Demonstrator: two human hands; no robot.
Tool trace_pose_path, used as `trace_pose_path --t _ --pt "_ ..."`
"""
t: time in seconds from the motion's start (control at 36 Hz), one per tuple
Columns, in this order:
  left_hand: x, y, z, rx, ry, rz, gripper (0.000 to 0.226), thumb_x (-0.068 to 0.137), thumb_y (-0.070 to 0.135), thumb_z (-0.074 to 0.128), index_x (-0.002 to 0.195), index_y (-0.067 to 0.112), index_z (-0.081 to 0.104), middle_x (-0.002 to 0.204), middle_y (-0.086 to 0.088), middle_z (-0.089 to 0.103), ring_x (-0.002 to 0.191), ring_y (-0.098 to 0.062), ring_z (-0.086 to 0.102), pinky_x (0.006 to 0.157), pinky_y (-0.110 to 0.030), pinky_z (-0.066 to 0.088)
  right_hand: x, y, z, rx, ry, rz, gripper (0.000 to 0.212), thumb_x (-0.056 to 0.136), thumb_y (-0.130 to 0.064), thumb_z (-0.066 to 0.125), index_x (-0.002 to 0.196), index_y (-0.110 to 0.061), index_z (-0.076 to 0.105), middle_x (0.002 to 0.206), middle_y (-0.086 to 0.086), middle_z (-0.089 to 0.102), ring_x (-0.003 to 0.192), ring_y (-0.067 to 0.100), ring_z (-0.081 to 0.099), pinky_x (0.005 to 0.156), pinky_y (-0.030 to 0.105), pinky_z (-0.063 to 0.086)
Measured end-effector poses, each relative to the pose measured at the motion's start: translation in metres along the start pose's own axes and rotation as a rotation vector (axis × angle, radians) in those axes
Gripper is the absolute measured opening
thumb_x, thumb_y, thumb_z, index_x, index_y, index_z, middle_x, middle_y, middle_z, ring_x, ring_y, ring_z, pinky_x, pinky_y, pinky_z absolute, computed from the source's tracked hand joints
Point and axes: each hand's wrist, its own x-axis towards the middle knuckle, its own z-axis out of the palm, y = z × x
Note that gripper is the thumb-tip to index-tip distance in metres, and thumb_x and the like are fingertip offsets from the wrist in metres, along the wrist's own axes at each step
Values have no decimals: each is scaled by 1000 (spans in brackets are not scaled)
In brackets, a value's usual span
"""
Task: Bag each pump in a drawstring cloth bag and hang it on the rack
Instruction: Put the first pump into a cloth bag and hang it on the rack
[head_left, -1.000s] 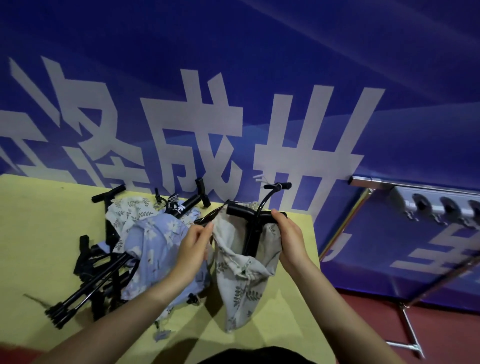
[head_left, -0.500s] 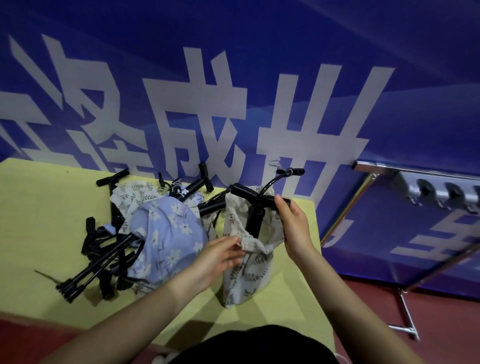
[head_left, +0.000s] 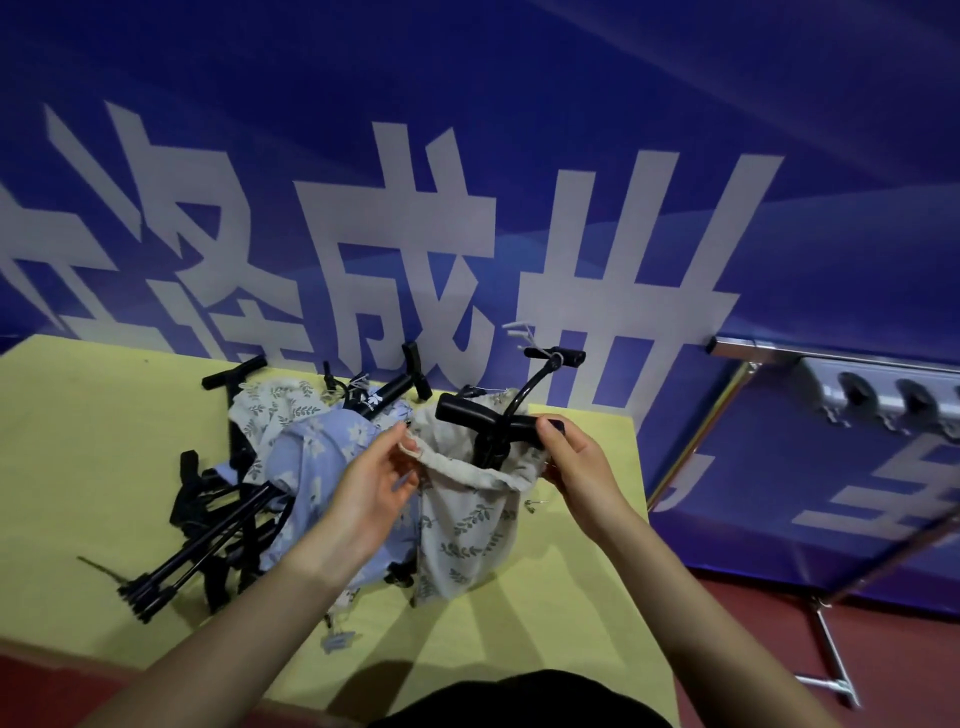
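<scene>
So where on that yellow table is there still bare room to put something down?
The yellow table is bare on its far left, beyond the pile of black pumps, and along its near edge below the leaf-print bag. The middle is crowded: pumps, a blue floral bag and both hands.

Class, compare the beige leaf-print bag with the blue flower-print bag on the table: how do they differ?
The beige leaf-print bag stands upright with a pump inside; the blue flower-print bag lies crumpled on the pile. The left hand pinches the beige bag's rim and the right hand grips its pump's handle; the blue bag is unheld. Both are printed cloth.
</scene>
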Motion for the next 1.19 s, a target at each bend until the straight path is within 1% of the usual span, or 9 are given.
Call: trace_pose_path --t 0.25,0.42,0.53,0.64,0.75,0.86,1.03,1.08,1.19 --pt "-3 25 -13 139 -104 265 23 98 22 47 96 11 67 87 -1 67 89 -15 61 90 -32 45 2 -6 7 -26 -39 -61 19 97 -24 53 102 -24 71 100 -3 73 92 9 66 74 21 50" --pt "-6 34 -8 318 -110 434 26 98 15 46 94 12 72 60 6 45 63 -10 45 76 -28 36 9 -16 17 -41 -62 -94 18 97 -24 54 102 -25 71 101 -2 72 90 15 62 76 27 49" --pt "-9 46 -4 473 -72 558 22 96 19 51 105 20 71 89 8 72 89 -1 64 79 -14 49 11 -21 23 -41 -84 -106 18 96 -26 56 103 -23 72 102 2 72 88 18 60 78 31 49" --pt "-18 52 -1 560 -142 621 22 94 19 53 110 18 69 106 11 72 101 2 64 79 -8 48 8 -29 34 -39 -155 -135 25 86 -34 58 102 -20 72 97 0 73 87 17 63 77 29 52" --pt "-21 48 0 732 -188 680 20 88 18 67 107 24 66 92 20 68 89 1 64 73 -10 48 3 -32 45 -18 -164 -180 39 78 -45 64 101 -15 72 101 7 72 96 25 67 82 36 54" --pt "-21 52 -1 805 -182 710 12 87 7 65 91 18 64 70 17 64 56 -1 57 56 -13 45 4 -33 49 55 -152 -193 34 79 -45 63 93 -16 74 94 5 72 87 14 66 76 24 49" --pt "-22 50 -1 807 -314 655 12 85 -2 64 85 10 62 65 4 66 48 -13 59 56 -19 51 6 -41 44 379 -152 105 57 90 -60 34 95 -12 65 77 6 61 67 19 63 62 27 49" --pt "-21 47 -3 811 -337 644 8 85 2 67 86 9 63 68 4 67 51 -14 61 59 -20 51 7 -37 42 471 -71 243 50 95 -56 38 98 -12 61 66 3 57 54 16 60 51 23 48" --pt "-19 41 -8 819 -366 592 16 72 37 69 80 24 65 73 7 67 58 -10 63 63 -18 51 6 -25 41 513 -40 488 46 92 -48 55 112 -6 59 84 12 73 63 24 70 48 26 53"
